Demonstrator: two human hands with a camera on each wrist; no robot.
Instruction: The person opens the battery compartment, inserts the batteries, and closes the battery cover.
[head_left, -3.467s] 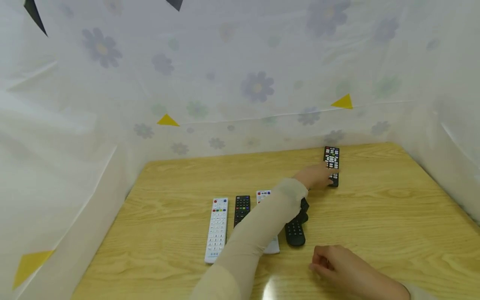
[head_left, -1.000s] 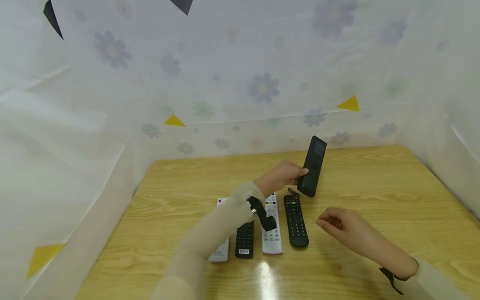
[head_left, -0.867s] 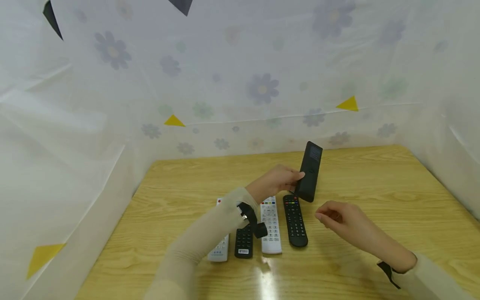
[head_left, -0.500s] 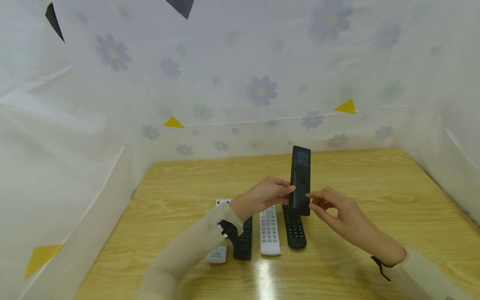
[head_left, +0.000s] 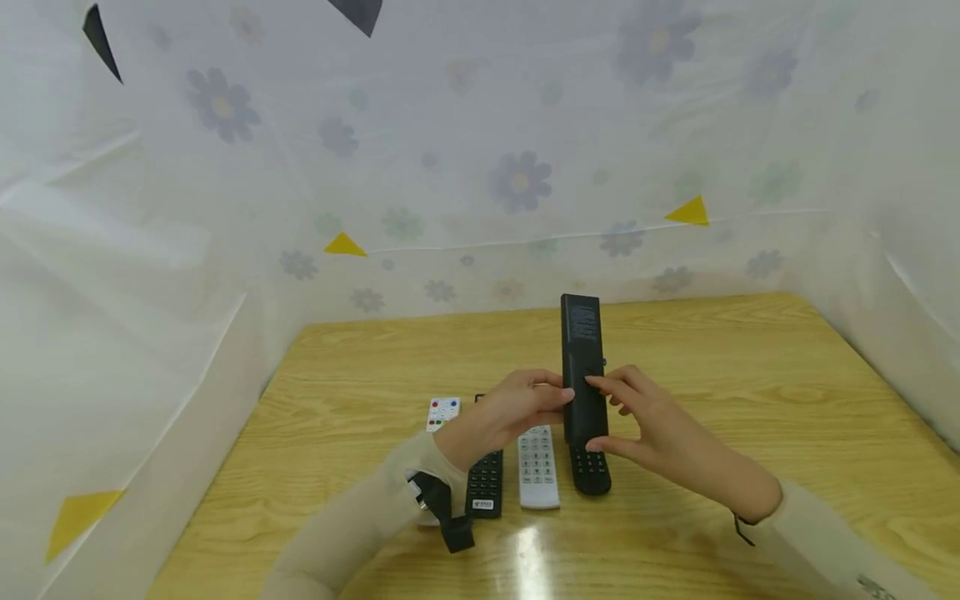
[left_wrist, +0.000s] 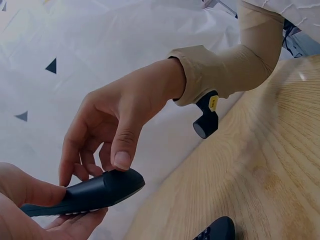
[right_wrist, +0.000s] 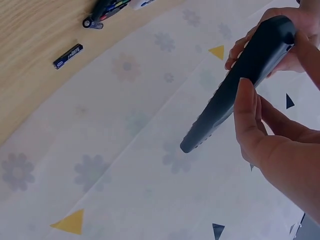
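My left hand [head_left: 510, 412] holds a black remote control [head_left: 582, 358] above the table, back side up, with the thumb on its back and the fingers beneath. My right hand [head_left: 667, 421] reaches it from the right. Its index finger lies on the back near the middle and its thumb is at the near end, as the left wrist view also shows. The remote's buttons [left_wrist: 80, 214] face down. Under its near end lies another black remote [head_left: 591, 477], partly covered.
Left of that lie a white remote [head_left: 537, 467], a black remote [head_left: 483, 492] and another white remote [head_left: 443, 410], the last two partly behind the left arm. A small battery [right_wrist: 68, 56] lies on the wooden table [head_left: 360, 358]. A flowered white sheet [head_left: 450, 167] rises behind.
The left hand has picked the remote up from the table's far right, turned it over and brought it left and nearer. The right hand has risen to touch its back.
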